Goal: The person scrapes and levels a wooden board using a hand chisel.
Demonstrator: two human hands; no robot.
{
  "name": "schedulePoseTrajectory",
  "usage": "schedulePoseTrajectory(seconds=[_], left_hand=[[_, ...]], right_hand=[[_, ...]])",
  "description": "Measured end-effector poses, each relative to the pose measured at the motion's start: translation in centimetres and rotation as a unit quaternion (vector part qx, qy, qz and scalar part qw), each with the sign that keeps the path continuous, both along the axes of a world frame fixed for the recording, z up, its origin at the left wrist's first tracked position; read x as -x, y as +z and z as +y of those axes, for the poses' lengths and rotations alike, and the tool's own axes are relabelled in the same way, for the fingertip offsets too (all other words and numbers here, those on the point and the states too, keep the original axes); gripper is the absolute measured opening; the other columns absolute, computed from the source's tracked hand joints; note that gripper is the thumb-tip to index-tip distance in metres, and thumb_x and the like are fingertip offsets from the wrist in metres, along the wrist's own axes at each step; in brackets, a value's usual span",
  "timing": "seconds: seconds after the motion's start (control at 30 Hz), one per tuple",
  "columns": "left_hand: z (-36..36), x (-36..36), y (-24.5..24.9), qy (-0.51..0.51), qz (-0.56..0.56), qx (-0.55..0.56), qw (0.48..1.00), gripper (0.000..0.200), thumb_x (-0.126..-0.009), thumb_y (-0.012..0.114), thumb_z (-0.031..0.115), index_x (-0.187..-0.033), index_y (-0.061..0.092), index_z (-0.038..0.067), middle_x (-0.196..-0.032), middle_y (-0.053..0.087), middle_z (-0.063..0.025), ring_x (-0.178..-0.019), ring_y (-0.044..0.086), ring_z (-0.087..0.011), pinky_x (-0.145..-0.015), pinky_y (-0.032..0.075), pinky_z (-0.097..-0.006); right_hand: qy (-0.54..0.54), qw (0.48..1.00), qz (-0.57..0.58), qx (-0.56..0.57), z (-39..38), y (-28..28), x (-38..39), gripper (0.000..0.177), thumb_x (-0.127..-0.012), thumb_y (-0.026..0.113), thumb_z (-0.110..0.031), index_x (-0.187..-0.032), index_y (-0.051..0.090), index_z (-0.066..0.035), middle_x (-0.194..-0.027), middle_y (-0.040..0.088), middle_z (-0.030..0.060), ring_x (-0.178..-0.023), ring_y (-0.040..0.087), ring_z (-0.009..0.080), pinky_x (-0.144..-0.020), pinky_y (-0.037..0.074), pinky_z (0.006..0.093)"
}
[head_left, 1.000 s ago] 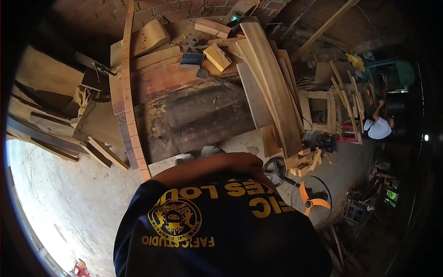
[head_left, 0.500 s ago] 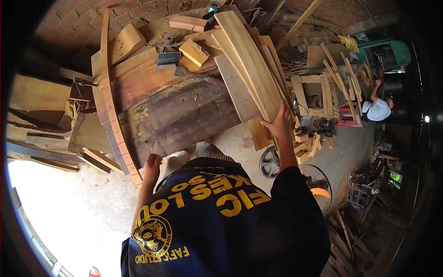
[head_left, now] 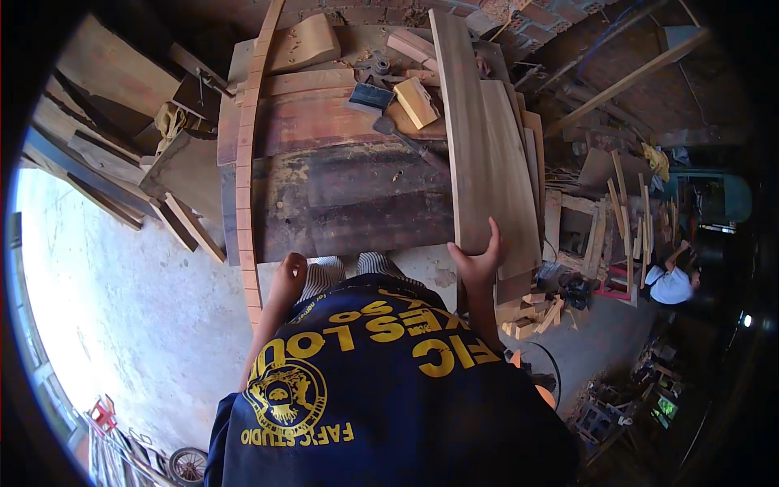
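Note:
My right hand [head_left: 480, 258] grips the near end of a long wooden plank [head_left: 459, 122], the top one of a stack of boards [head_left: 513, 162] lying along the right side of a dark wooden workbench [head_left: 349, 195]. My left hand [head_left: 289, 276] hangs at the bench's front edge with its fingers curled, holding nothing that I can see, close to a long curved wooden strip [head_left: 247, 154] that runs down the bench's left side. My dark blue shirt with yellow print fills the bottom of the view.
A hammer [head_left: 406, 140], a wood block [head_left: 415, 101] and small tools lie at the back of the bench. Planks and offcuts lean at left [head_left: 182, 219] and pile up on the floor at right [head_left: 527, 312]. Another person [head_left: 670, 282] works far right.
My right hand moved from the outer boards to the near end of the top plank, which now lies straighter along the bench. My left hand stayed at the front edge. My view shifted.

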State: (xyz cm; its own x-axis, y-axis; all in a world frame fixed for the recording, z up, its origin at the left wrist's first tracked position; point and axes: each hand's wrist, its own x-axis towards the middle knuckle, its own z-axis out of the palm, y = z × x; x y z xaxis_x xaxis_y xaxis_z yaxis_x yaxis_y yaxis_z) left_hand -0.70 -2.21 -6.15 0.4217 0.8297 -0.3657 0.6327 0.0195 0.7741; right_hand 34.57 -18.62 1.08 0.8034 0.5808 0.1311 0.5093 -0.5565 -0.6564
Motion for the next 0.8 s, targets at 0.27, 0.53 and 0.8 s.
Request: schedulePoseTrajectory(seconds=[0.27, 0.53, 0.8], left_hand=[[0.7, 0.9, 0.1, -0.042, 0.001, -0.052, 0.998, 0.011, -0.088, 0.057, 0.010, -0.093, 0.059, 0.001, -0.095, 0.065, -0.0164, -0.092, 0.063, -0.0330, -0.081, 0.050, -0.0387], [-1.0, 6.0, -1.6, 0.052, -0.031, 0.040, 0.997, 0.013, -0.090, 0.057, 0.010, -0.096, 0.058, -0.002, -0.094, 0.065, -0.0177, -0.091, 0.065, -0.0292, -0.079, 0.050, -0.0355], [0.3, 7.6, -2.7, 0.067, -0.035, 0.047, 0.996, 0.015, -0.091, 0.058, 0.011, -0.097, 0.058, -0.002, -0.094, 0.065, -0.0170, -0.090, 0.065, -0.0282, -0.081, 0.049, -0.0351]], right_hand=[[0.079, 0.996, -0.021, 0.047, 14.3, -3.8, 7.1, 0.083, -0.057, 0.086, -0.033, -0.128, 0.047, -0.019, -0.122, 0.046, 0.0150, -0.118, 0.041, 0.0380, -0.100, 0.030, 0.0533], [0.060, 0.986, -0.018, 0.154, 19.7, -9.2, 14.1, 0.084, -0.054, 0.083, -0.037, -0.127, 0.044, -0.022, -0.129, 0.041, 0.0205, -0.120, 0.038, 0.0398, -0.100, 0.028, 0.0518], [0.052, 0.979, -0.012, 0.196, 17.4, -11.9, 16.6, 0.092, -0.056, 0.086, -0.036, -0.132, 0.037, -0.018, -0.130, 0.039, 0.0205, -0.122, 0.035, 0.0402, -0.100, 0.027, 0.0537]])
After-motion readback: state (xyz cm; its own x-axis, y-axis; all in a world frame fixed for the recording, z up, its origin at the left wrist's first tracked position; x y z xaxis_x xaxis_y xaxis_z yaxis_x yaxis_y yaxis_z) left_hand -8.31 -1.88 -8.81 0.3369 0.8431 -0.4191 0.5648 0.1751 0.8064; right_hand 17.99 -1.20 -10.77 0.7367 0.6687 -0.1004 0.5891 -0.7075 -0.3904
